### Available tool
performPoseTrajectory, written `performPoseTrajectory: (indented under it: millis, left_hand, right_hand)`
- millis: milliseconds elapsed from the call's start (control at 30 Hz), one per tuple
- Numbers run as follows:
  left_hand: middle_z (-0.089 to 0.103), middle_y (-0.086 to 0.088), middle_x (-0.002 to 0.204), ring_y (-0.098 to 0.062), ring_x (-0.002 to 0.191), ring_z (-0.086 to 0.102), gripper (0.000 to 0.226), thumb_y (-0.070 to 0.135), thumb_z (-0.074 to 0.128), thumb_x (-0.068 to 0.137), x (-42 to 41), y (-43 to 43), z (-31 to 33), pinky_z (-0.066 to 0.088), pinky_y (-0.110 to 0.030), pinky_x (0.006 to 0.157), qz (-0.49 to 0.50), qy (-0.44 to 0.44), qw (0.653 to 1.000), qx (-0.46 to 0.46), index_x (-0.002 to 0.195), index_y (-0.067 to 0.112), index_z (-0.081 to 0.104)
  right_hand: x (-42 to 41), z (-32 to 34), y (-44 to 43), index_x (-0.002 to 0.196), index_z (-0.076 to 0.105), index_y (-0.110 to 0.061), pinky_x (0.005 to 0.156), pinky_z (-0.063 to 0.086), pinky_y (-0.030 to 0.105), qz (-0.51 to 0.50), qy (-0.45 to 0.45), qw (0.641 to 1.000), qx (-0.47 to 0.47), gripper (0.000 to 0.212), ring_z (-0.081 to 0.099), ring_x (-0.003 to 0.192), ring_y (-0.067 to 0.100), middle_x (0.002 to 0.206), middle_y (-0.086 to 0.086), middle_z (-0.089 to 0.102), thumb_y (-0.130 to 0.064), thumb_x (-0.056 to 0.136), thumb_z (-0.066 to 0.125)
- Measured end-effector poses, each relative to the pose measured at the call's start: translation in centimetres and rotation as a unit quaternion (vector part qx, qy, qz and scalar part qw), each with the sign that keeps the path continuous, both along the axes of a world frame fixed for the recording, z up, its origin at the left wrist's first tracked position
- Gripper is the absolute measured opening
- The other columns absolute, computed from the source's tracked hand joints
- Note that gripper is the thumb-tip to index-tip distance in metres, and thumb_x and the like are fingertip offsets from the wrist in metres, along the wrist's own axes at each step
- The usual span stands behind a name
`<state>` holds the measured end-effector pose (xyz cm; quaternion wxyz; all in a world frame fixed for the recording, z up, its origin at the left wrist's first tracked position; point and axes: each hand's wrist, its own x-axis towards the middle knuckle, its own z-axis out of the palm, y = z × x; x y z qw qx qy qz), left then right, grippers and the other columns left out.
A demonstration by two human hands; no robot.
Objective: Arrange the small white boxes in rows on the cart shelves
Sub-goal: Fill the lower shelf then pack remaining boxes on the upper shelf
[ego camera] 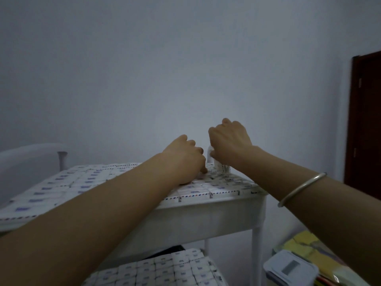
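Head view is showing both bare forearms reaching forward over the cart (206, 217), with the hands meeting at the far right corner of its top shelf.

Right hand (228, 141): it is hovering above the shelf with the fingers curled downward and is gripping an upright white box (223, 168) by its upper part. The lower edge of that box is touching the layer of boxes beneath. A metal bangle (301, 188) is sitting on the right forearm.

Left hand (185, 159): it is lying just left of the right hand, close but apart, knuckles bent. One fingertip (204, 170) is pressing down on the box layer just beside the upright box. Whether this hand is pinching anything cannot be told from behind.

Small white boxes (86, 182): they are lying flat in tight rows across the whole top shelf, under both forearms and directly below both hands. More rows (165, 269) are filling the lower shelf, near the left elbow.

Surroundings: the cart handle (31, 150) is curving up at the far left. A lidded plastic container (290, 269) is standing on the floor right of the cart leg, beside yellow packets (305, 246). A dark door (365, 120) is showing at the right edge against the pale wall (165, 69).
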<state>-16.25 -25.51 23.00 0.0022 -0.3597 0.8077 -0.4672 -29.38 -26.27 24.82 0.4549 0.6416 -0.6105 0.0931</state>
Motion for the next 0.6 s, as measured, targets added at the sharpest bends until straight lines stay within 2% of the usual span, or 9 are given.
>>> performPoseTrajectory:
  millis: [67,133,200,267,333,400,500,600]
  left_hand:
    - [0.055,0.001,0.128,-0.022,0.114,0.049,0.039,0.026,0.034,0.103,0.0,0.1,0.0,0.024,-0.030,0.081,0.000,0.001,1.000,0.003,0.136,0.032,0.052]
    - [0.055,0.001,0.129,-0.022,0.115,0.049,0.039,0.026,0.033,0.103,0.0,0.1,0.1,0.027,-0.031,0.084,0.000,-0.001,1.000,0.002,0.137,0.033,0.051]
    - [0.054,0.001,0.130,-0.022,0.116,0.048,0.038,0.027,0.034,0.103,0.1,0.2,0.1,0.027,-0.030,0.084,-0.002,0.000,1.000,0.002,0.137,0.033,0.050]
    - [0.055,0.001,0.128,-0.022,0.115,0.049,0.038,0.028,0.033,0.103,0.1,0.2,0.0,0.025,-0.030,0.081,-0.007,-0.002,1.000,-0.003,0.137,0.033,0.050]
    - [0.055,0.001,0.126,-0.022,0.113,0.050,0.038,0.027,0.034,0.103,0.2,0.1,-0.1,0.025,-0.030,0.080,-0.011,-0.002,1.000,-0.011,0.137,0.033,0.051]
    - [0.055,0.002,0.123,-0.021,0.112,0.050,0.038,0.024,0.037,0.102,0.3,0.0,-0.2,0.025,-0.029,0.080,-0.017,0.002,1.000,-0.016,0.137,0.034,0.050]
    - [0.056,0.002,0.122,-0.021,0.109,0.051,0.042,0.020,0.040,0.101,0.5,-0.3,-0.2,0.027,-0.029,0.080,-0.032,0.010,0.999,-0.017,0.137,0.038,0.050]
    - [0.057,0.002,0.122,-0.021,0.109,0.053,0.045,0.016,0.047,0.096,1.0,-0.7,-0.4,0.032,-0.030,0.082,-0.051,0.032,0.998,-0.026,0.138,0.032,0.047]
  right_hand:
    - [-0.1,-0.5,0.1,0.087,0.052,-0.017,0.070,0.030,0.030,0.002,0.038,0.999,0.002,0.016,0.045,0.091,0.020,0.093,0.001,0.064,-0.029,0.088,0.062]
    - [-0.1,-0.8,0.4,0.092,0.057,-0.016,0.072,0.029,0.029,0.007,0.071,0.997,0.020,0.025,0.049,0.101,0.021,0.096,0.001,0.065,-0.041,0.090,0.061]
    - [-0.2,-0.5,0.8,0.086,0.055,-0.017,0.075,0.030,0.030,0.011,0.077,0.996,0.046,0.030,0.048,0.106,0.021,0.096,0.001,0.065,-0.045,0.093,0.055]
    - [-0.6,0.2,1.3,0.086,0.057,-0.014,0.080,0.035,0.030,0.013,0.074,0.994,0.076,0.031,0.045,0.110,0.021,0.099,0.000,0.064,-0.043,0.094,0.052]
    - [-1.2,0.8,1.9,0.105,0.065,-0.018,0.089,0.040,0.032,0.001,0.087,0.991,0.105,0.027,0.042,0.116,0.021,0.111,-0.001,0.062,-0.039,0.091,0.055]
    - [-1.5,1.2,2.5,0.114,0.064,-0.022,0.094,0.041,0.034,-0.024,0.093,0.987,0.128,0.030,0.040,0.119,0.022,0.118,-0.001,0.058,-0.037,0.088,0.060]
    - [-1.4,0.6,2.6,0.109,0.063,-0.020,0.091,0.039,0.032,-0.037,0.099,0.986,0.126,0.026,0.040,0.117,0.022,0.117,0.001,0.055,-0.034,0.087,0.064]
    - [-0.9,-0.4,2.2,0.104,0.063,-0.018,0.090,0.037,0.034,-0.031,0.112,0.985,0.128,0.020,0.039,0.118,0.023,0.119,0.003,0.053,-0.030,0.089,0.060]
